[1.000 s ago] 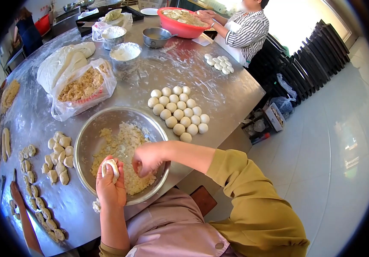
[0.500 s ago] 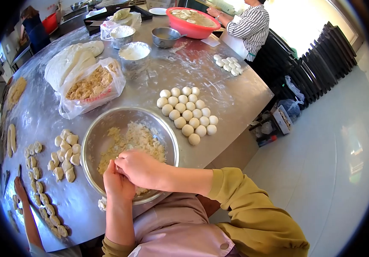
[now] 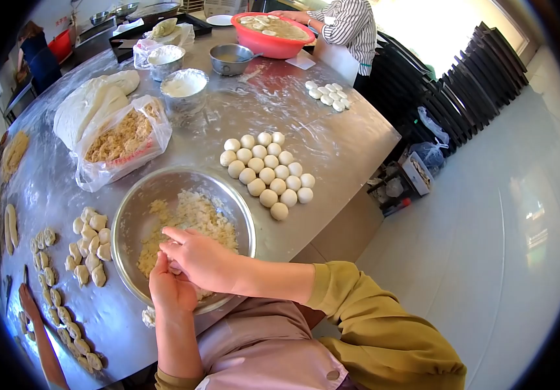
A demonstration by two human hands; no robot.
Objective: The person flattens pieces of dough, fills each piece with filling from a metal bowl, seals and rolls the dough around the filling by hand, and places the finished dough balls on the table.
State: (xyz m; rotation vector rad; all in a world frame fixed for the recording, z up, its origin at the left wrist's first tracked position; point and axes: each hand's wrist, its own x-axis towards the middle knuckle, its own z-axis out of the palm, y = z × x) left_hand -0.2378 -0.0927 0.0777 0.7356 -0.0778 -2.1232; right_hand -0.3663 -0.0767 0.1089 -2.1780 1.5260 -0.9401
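Over the near side of a wide steel bowl (image 3: 249, 227), my two hands are pressed together. My left hand (image 3: 172, 290) is cupped from below with its fingers curled up. My right hand (image 3: 203, 260) lies across it from above, fingers bent inward. Whatever sits between them is mostly hidden. Inside the bowl is a crumbly pale yellow and white filling (image 3: 203, 220). To the bowl's left lies a pile of dough pieces (image 3: 91, 244). Rows of smooth white dough balls (image 3: 267, 175) stand to its right.
Behind the bowl are a bag of brown crumbly filling (image 3: 120, 140), a big dough slab (image 3: 91, 107) and flour bowls (image 3: 184, 84). A red basin (image 3: 272, 43) stands near a person in a striped shirt (image 3: 351, 29). Another person's hand (image 3: 29, 302) is at left, beside dough pieces (image 3: 72, 331).
My view has shifted, so the table's things appear farther left. My right fingers have lifted and spread slightly over my left hand. The striped-shirt person's arm is lower, by the red basin.
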